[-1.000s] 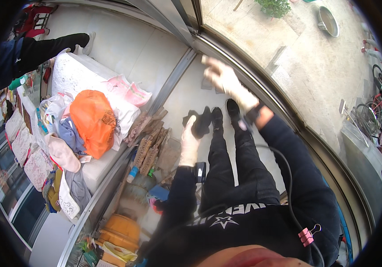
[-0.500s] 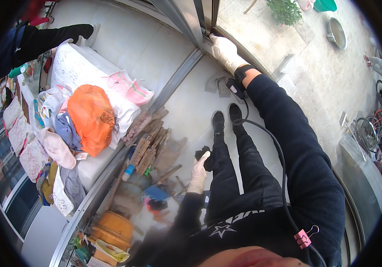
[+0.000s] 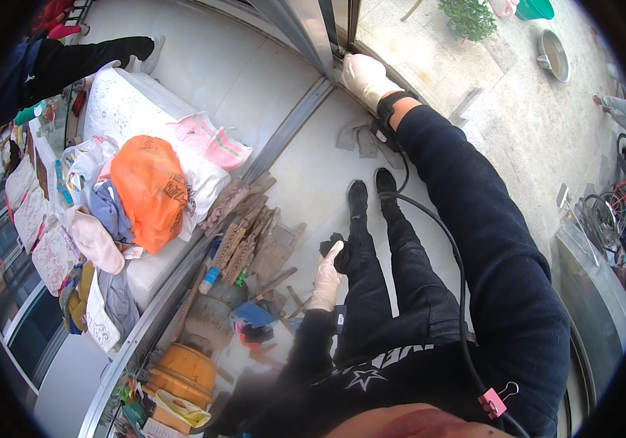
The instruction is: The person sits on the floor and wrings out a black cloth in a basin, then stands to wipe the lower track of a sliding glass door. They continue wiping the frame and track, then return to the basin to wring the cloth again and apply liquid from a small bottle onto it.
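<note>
Reaching toward one o'clock, the right hand presses flat on the metal window frame; the left hand grasps a dark cloth.

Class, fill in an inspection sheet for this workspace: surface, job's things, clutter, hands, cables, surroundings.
Surface: pale floor, bare around the black shoes.
Job's things: metal window frame; small dark object.
Clutter: grey rags, wood scraps, orange bag on a white block, orange container.
Hands: both gloved; right hand on the frame, left hand holding the dark object.
Cables: black cable along the right arm, pink clip.
Surroundings: courtyard with metal basin, plant; another person's dark sleeve.
</note>
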{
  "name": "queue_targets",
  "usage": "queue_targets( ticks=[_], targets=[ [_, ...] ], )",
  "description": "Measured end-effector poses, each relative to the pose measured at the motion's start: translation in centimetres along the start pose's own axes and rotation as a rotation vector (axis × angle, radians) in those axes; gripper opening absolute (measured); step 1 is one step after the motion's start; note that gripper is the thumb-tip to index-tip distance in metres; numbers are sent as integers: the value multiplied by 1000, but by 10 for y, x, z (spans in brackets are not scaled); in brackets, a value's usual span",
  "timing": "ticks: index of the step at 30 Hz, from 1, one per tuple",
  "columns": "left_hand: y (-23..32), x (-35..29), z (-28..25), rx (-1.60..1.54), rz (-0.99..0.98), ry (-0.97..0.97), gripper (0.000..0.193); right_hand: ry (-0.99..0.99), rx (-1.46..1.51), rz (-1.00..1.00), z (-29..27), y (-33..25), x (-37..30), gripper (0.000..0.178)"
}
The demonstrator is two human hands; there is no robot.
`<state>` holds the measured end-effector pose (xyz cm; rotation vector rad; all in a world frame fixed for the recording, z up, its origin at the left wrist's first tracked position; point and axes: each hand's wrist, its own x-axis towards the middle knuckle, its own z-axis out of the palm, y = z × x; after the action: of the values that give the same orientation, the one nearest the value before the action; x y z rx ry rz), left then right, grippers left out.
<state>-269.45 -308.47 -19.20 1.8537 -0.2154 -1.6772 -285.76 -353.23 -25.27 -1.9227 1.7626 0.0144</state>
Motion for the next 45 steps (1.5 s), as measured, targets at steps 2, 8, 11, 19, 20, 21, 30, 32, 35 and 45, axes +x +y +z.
queue_targets(
  ticks=[2,8,11,19,20,21,30,32,35,45],
  targets=[
    [5,-3,1,7,-4,20,34,-41,-38,-25,1,2,-3,22],
    [-6,1,-7,-353,-455,145,37,76,-46,-5,5,12,-27,26],
    [-18,-4,-14,-206,-287,53,40,133,-10,-35,4,13,-33,33],
    [-11,-9,-15,-180,-379,110,49,53,24,85,3,0,-19,46],
    [-9,-10,-13,-93,-297,75,50,67,34,69,2,-1,-18,47],
    [-7,-9,-11,-7,-283,79,50,62,34,76,2,0,-19,47],
    [-35,-9,-25,90,-172,43,50,109,20,75,2,2,-25,43],
    [-47,-6,-31,16,-121,-20,46,78,-45,60,3,5,-31,46],
    [-50,-8,-36,222,24,-105,42,86,-115,43,4,11,-44,45],
    [-43,-6,-38,-237,-435,46,51,77,-69,32,3,-6,-14,44]
  ],
)
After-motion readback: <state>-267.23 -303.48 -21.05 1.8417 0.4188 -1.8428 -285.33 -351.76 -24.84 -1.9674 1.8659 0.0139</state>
